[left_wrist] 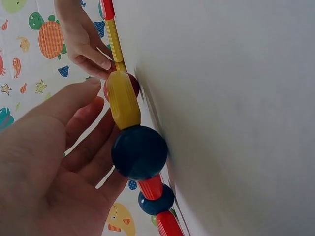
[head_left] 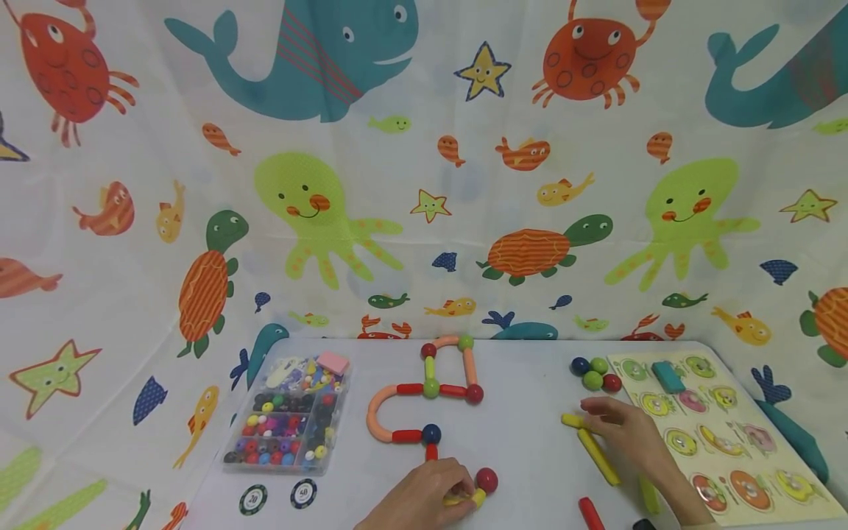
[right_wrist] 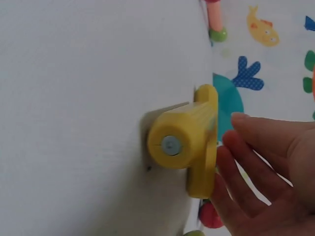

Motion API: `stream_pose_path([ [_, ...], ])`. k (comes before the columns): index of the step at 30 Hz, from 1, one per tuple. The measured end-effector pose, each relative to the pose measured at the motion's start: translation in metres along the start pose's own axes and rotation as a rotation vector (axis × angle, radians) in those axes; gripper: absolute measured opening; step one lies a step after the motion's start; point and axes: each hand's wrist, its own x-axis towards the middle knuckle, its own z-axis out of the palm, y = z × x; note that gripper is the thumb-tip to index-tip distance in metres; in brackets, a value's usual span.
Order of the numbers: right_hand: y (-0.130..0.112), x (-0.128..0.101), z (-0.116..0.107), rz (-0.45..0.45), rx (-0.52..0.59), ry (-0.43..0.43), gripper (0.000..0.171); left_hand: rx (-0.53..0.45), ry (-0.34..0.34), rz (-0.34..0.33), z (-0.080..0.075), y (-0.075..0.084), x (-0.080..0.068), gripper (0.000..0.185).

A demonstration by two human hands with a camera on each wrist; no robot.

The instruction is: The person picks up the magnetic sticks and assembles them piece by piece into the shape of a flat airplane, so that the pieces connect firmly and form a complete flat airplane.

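On the far left of the white surface (head_left: 530, 442) sits a clear bead box (head_left: 287, 425) with two round chips (head_left: 278, 497) just near of it. Right of that stands a chain of magnetic rods and balls (head_left: 427, 394), bent into loops, its near end running toward the left hand (head_left: 424, 500). The grip of that hand is curled — fingers pinch a short yellow rod (head_left: 464, 499) at the near edge, its long axis lying left to right, its right end touching a red ball (head_left: 486, 480). In the left wrist view a yellow rod joins a dark blue ball (left_wrist: 139, 152). Farther right, the right hand (head_left: 623, 430) rests with fingers loosely straight on the far end of a long yellow stick (head_left: 598, 456), which points from far-left to near-right; a shorter yellow piece (head_left: 571, 420) lies across its far tip. Whether that grip has hold of it, I cannot tell. Four balls (head_left: 596, 374) cluster just beyond — blue, green, green, red. At the far right lies a wooden peg puzzle board (head_left: 722, 434) with a teal block (head_left: 668, 376) on it. A curtain (head_left: 424, 169) printed with sea creatures hangs behind and beside the surface.
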Motion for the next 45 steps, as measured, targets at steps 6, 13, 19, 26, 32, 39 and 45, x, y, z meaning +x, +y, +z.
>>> stream_pose_path([
  [6,0.006,0.006,0.008,-0.040,-0.071,0.020,0.031,-0.033,-0.008,-0.026,-0.002,0.001,0.000,0.017],
  [13,0.006,0.009,0.009,-0.086,-0.095,0.015,0.029,-0.057,-0.009,-0.080,-0.004,0.002,0.001,0.016],
  [19,0.007,0.015,0.009,-0.103,-0.117,-0.033,0.029,-0.042,0.009,-0.047,-0.003,0.000,0.002,0.013],
  [26,-0.005,0.015,0.008,-0.187,-0.123,0.080,0.030,-0.049,0.019,-0.021,-0.002,-0.003,0.002,0.011],
  [32,-0.033,0.011,0.013,-0.288,-0.060,0.177,0.034,-0.005,0.051,0.037,-0.002,-0.004,0.002,0.010],
  [39,-0.068,0.001,0.044,-0.271,0.062,0.116,0.032,0.033,0.050,0.021,-0.003,-0.002,0.005,0.012],
  [45,-0.095,-0.010,0.078,-0.137,0.202,0.027,0.032,0.028,0.043,0.007,-0.002,-0.001,0.006,0.016],
])
